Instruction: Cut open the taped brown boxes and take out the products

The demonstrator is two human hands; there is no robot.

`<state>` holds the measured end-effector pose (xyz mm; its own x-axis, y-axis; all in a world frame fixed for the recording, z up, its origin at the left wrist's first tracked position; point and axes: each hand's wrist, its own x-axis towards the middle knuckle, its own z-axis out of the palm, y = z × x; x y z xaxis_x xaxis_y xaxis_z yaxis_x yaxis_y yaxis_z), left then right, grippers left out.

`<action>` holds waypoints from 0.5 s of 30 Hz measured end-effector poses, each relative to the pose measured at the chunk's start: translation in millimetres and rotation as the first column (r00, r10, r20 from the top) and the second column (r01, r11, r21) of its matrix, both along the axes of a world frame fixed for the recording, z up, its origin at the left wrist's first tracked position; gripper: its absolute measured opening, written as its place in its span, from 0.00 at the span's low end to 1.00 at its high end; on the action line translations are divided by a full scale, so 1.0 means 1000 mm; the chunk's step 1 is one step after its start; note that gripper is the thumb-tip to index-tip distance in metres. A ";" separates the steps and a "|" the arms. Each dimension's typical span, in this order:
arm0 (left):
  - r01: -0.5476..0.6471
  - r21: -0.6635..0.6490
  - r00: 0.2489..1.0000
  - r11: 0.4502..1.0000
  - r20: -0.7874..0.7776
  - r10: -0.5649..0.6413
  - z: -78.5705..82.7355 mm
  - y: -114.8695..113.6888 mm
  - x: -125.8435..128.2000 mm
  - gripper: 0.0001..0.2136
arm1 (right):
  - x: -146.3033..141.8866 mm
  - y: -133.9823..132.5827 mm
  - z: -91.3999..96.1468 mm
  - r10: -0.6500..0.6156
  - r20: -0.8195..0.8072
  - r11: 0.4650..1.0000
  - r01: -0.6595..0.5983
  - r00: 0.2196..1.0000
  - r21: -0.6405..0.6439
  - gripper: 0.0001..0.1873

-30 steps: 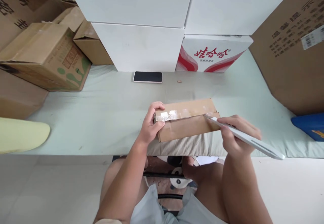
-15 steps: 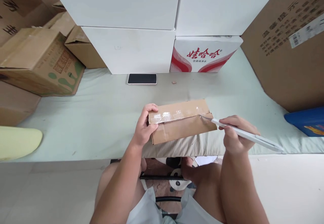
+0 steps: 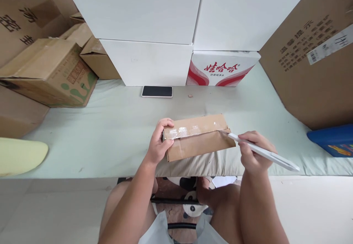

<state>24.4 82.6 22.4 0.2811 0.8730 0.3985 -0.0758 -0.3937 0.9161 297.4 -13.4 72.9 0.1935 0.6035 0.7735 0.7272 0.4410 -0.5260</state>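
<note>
A small brown cardboard box [image 3: 202, 144] lies near the front edge of the covered surface, tilted slightly, with strips of clear tape [image 3: 182, 130] along its seam. My left hand [image 3: 162, 140] grips its left end, thumb on the near face and fingers over the top. In my right hand [image 3: 255, 152] is a white utility knife [image 3: 268, 153], its handle pointing down to the right. The blade tip meets the seam close to the box's right end. Part of the blade is hard to make out against the cardboard.
A phone [image 3: 157, 91] lies behind the box, beside a small pinkish scrap [image 3: 190, 95]. White cartons [image 3: 149, 62] and a red-and-white carton [image 3: 223, 69] stand at the back. Brown boxes [image 3: 60, 71] fill the left, a large carton [image 3: 311, 89] and a blue container [image 3: 333, 141] the right.
The whole view has shifted, so the scene sits slightly lower. My right hand and the knife have moved slightly, the handle's end swinging left. My left hand keeps its hold on the box.
</note>
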 end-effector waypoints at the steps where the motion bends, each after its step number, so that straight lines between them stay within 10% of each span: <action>1: -0.003 0.000 1.000 1.000 -0.001 0.003 0.000 0.000 0.000 0.16 | 0.001 -0.001 0.000 -0.016 -0.001 1.000 0.016 1.000 0.015 0.04; 9: -0.009 -0.042 1.000 0.999 0.005 0.009 0.000 0.001 -0.001 0.16 | 0.010 -0.007 -0.012 -0.101 -0.195 0.990 0.118 0.976 0.081 0.04; 12: -0.011 -0.071 1.000 0.997 0.014 0.012 -0.001 0.001 -0.001 0.16 | 0.018 -0.001 -0.025 -0.051 -0.554 0.981 0.145 0.831 0.126 0.03; 15: -0.007 -0.084 1.000 0.996 0.023 0.009 -0.001 0.002 -0.001 0.16 | 0.026 0.011 -0.045 -0.252 -0.646 0.963 0.253 0.720 -0.093 0.08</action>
